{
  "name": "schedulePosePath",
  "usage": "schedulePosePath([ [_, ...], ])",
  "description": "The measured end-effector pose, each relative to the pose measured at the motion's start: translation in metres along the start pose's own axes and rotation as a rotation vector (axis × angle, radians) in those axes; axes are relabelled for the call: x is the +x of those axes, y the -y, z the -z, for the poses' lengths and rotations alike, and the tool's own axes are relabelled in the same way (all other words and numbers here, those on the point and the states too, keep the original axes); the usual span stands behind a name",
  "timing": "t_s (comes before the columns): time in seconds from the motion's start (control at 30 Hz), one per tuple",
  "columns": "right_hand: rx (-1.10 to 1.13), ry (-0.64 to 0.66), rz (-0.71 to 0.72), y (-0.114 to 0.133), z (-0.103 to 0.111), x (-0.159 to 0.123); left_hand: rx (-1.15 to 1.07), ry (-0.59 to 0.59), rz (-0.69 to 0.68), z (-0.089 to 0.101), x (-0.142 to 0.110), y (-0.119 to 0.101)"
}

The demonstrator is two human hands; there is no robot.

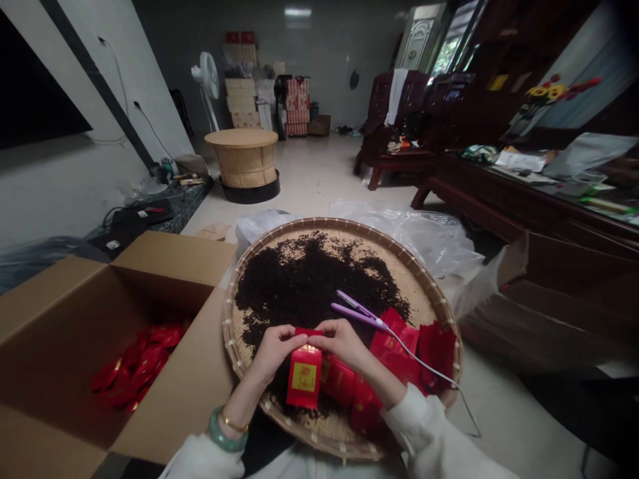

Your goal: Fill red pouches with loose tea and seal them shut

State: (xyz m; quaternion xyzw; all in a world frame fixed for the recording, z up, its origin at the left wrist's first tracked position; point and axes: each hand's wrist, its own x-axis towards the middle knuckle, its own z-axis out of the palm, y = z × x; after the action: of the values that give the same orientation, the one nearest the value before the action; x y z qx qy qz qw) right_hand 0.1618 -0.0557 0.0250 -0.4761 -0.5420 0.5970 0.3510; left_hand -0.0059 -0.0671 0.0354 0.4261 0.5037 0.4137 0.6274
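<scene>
A red packet with a yellow label hangs upright between my two hands, over the near side of a round woven bamboo tray. My left hand pinches its top edge from the left. From the right, my right hand pinches the same edge, thumbs almost meeting. Dark loose tea leaves cover much of the tray. Beyond my right hand lies a purple hand-held sealer, its jaws apart and its white cord running right. More red packets are heaped in the tray's right side, partly behind my right forearm.
At my left stands an open cardboard box with several red packets inside. Another cardboard box is on the right. Clear plastic sheeting lies behind the tray, and a dark wooden table stands at the right.
</scene>
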Motion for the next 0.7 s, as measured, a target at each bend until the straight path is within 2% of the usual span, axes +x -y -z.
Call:
schedulePosePath([
  [0.1,0.013,-0.025,-0.02,-0.003,0.001,0.001,-0.119,-0.016,0.008,-0.006,-0.001,0.005],
  [0.27,0.036,-0.053,-0.048,-0.011,0.001,0.004,-0.277,0.15,0.211,-0.017,-0.009,0.016],
  [0.37,-0.072,-0.054,-0.005,-0.016,0.005,0.007,-0.285,0.128,0.248,-0.022,-0.009,0.022],
  [0.47,-0.323,-0.154,0.183,-0.024,0.023,0.013,-0.294,0.065,0.256,-0.022,-0.007,0.025],
  [0.53,-0.606,-0.334,0.337,-0.03,0.041,0.018,-0.301,0.03,0.253,-0.021,-0.005,0.025],
  [0.6,-0.924,-0.496,0.308,-0.038,0.06,0.022,-0.308,0.009,0.248,-0.019,-0.004,0.025],
  [0.63,-1.051,-0.518,0.254,-0.043,0.067,0.024,-0.31,0.003,0.247,-0.018,-0.004,0.025],
  [0.7,-1.224,-0.483,0.151,-0.05,0.078,0.027,-0.306,-0.001,0.244,-0.017,-0.004,0.026],
])
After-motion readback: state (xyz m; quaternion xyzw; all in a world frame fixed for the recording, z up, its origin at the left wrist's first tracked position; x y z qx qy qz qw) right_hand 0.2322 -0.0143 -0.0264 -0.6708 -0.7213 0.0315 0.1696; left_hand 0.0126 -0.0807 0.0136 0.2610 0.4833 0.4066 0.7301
